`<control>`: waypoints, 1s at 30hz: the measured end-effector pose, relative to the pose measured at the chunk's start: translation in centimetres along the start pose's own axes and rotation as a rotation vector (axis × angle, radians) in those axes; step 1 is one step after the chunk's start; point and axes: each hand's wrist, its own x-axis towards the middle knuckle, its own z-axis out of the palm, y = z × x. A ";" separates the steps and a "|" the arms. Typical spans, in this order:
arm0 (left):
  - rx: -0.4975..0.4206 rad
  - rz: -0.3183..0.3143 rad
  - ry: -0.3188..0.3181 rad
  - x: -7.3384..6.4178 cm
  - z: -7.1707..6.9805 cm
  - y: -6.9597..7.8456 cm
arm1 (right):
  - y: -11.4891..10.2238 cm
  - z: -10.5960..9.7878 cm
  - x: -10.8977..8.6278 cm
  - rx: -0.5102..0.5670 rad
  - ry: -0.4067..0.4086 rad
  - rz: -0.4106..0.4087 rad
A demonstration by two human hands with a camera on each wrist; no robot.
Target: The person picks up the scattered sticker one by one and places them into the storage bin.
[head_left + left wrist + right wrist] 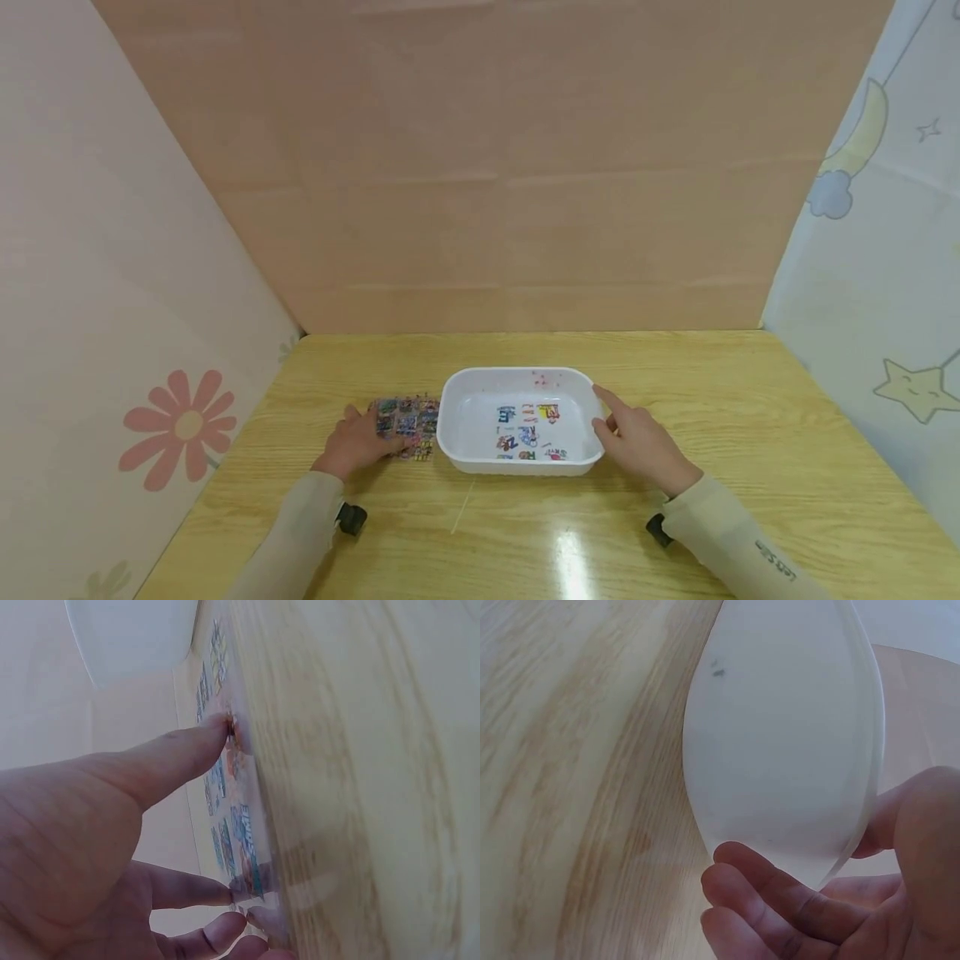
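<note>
A white plastic tray (pixel 468 460) stands on the table, with several small colourful printed pictures (pixel 528 435) on its floor. My right hand (pixel 641 446) grips its right end, the thumb at the rim and the other fingers against the outer wall (pixel 780 750). To the tray's left lies a clear sheet (pixel 405 425) printed with colourful pictures. My left hand (pixel 360 442) rests on that sheet's left part. In the left wrist view, the thumb (pixel 180 757) reaches out straight and touches the printed sheet (pixel 225 772), while the other fingers touch it near its edge.
The wooden table (pixel 712 375) carries a thin pale strip (pixel 463 507) in front of the tray. A plain peach panel (pixel 480 167) rises behind, with patterned panels at left and right. Each wrist wears a dark band with a black block (pixel 351 518).
</note>
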 end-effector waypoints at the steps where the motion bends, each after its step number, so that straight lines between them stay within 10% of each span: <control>1: 0.003 0.001 -0.002 0.0 0.0 0.0 | 0.0 0.0 0.0 0.002 0.000 0.000; 30: 0.118 0.011 0.041 -0.3 0.1 0.8 | -0.2 0.0 0.1 -0.020 0.016 -0.003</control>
